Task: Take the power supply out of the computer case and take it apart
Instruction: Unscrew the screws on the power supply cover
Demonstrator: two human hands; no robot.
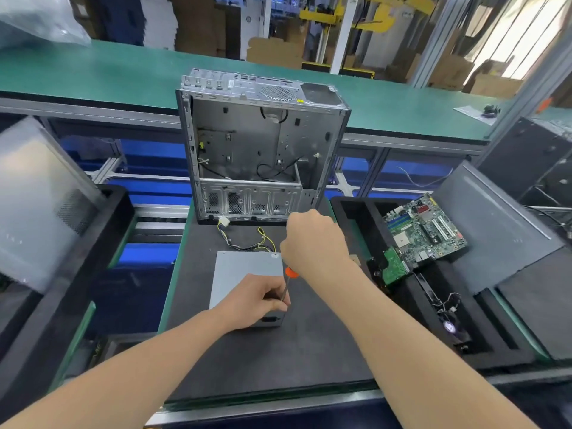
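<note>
Power supply (244, 274) out, lying just in front of the computer case (257, 144)
Left hand (257, 300) pinches the screwdriver (290, 272) shaft; right hand (312, 239) grips its handle; a tilted tip may slip and jab the left hand.

A green-topped bench (93, 72) crosses the workshop, cardboard boxes (275, 52) stacked behind, bright panes (513, 29) at right.

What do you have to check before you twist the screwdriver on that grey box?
1. The power supply is out of the computer case, flat on the mat: ok.
2. The left hand rests on it, pinching the screwdriver shaft: ok.
3. The right hand grips the handle: ok.
4. The tip sits in a screw: cannot tell, fingers hide it.
5. The wires lie away from the tip: ok.
</note>
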